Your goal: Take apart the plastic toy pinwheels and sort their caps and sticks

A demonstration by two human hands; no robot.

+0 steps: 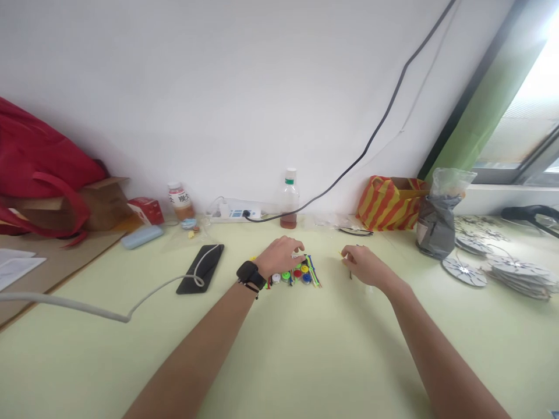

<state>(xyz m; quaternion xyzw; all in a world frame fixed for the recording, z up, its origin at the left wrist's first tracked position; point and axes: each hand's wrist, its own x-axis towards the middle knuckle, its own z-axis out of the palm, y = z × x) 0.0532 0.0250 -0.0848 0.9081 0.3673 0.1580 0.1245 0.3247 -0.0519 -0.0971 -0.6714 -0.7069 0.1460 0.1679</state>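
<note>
Green table [305, 349] | phone [190, 280] nearby | left grip [279, 256] unclear, blocking some discs [307, 279] | right grip [365, 265] pinching strip [340, 254]

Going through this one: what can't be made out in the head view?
All in the head view:
- Colored round pieces: some are covered by the left hand.
- Whatever is at the right hand's fingertips: too small, partly covered by that hand.
- Red bag: cut off by the left edge.
- Striped bag's contents: hidden by its walls.

The green desk [297, 355] carries colourful small parts [297, 273]; around them, a bottle [289, 198] at twelve o'clock, stacked discs [519, 270] at three, a phone [208, 266] at nine.
</note>
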